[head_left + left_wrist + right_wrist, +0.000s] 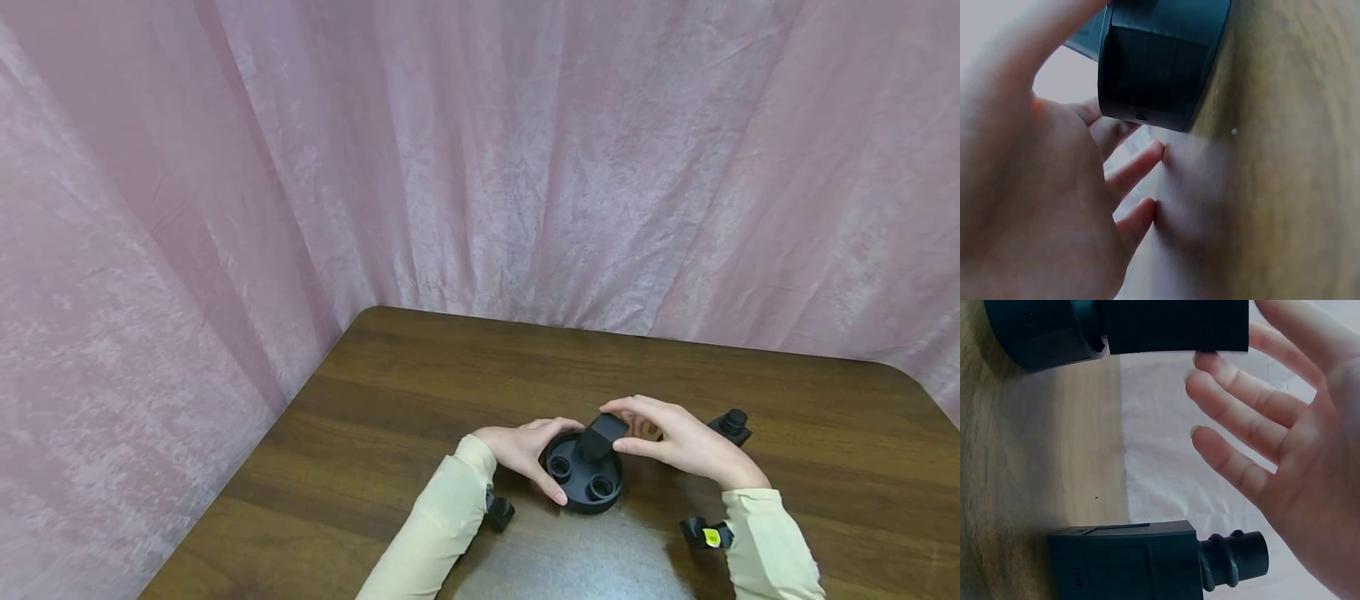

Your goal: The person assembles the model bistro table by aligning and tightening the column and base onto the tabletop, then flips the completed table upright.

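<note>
A round black base (581, 483) with a raised rim and two open round sockets lies flat on the table. My left hand (525, 450) holds it from the left, thumb and fingers spread round the rim. Over the base's far right part stands a black rectangular block (602, 435), pinched near its top between the thumb and fingers of my right hand (678, 437). A narrow neck joins block and base in the right wrist view; how deep it sits is hidden. Beyond the right hand, a similar black block (1129, 562) stands upright with its threaded peg (1235, 559) on top.
The brown wooden table (390, 383) runs back to a pink curtain (525, 167). A black wrist camera (498, 510) hangs at the left sleeve, and another device (705, 533) with a yellow label at the right sleeve, both low above the tabletop.
</note>
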`<state>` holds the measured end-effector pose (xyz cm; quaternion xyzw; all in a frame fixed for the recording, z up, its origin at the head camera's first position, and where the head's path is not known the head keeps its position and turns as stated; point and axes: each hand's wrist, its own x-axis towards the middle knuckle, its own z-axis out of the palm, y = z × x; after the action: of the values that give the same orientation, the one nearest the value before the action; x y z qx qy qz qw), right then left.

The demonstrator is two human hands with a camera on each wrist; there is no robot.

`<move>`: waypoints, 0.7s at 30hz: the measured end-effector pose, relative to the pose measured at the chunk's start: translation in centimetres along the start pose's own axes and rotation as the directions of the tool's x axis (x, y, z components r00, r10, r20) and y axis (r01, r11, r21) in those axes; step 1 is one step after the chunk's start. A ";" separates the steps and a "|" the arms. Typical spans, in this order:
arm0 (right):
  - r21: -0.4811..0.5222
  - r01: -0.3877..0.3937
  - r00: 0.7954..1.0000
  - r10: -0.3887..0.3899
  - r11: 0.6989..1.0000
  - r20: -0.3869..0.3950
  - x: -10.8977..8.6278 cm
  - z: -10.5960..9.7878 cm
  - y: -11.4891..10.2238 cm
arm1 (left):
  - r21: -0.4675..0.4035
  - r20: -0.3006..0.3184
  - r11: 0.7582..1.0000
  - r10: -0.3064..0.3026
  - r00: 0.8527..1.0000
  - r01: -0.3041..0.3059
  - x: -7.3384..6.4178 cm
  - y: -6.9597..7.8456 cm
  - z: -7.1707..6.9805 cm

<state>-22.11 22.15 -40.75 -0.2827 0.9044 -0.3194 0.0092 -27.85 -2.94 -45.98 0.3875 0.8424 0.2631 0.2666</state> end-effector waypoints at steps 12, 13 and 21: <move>0.023 -0.026 0.999 0.025 0.999 0.027 -0.1 0.0 -0.1 | 0.017 0.015 1.000 -0.025 1.000 0.024 -0.1 0.0 -0.1; 0.024 -0.030 0.999 0.029 0.999 0.033 -0.1 0.0 -0.1 | 0.022 0.015 0.999 -0.028 0.999 0.027 -0.1 0.1 -0.1; 0.046 0.024 0.998 -0.027 0.999 0.065 0.3 0.8 -0.5 | 0.061 0.014 0.998 -0.022 1.000 0.021 -0.3 0.3 -0.1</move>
<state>-22.00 21.25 -41.05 -0.3043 0.8925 -0.3304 0.0411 -27.64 -3.04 -45.66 0.3884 0.8521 0.2316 0.2634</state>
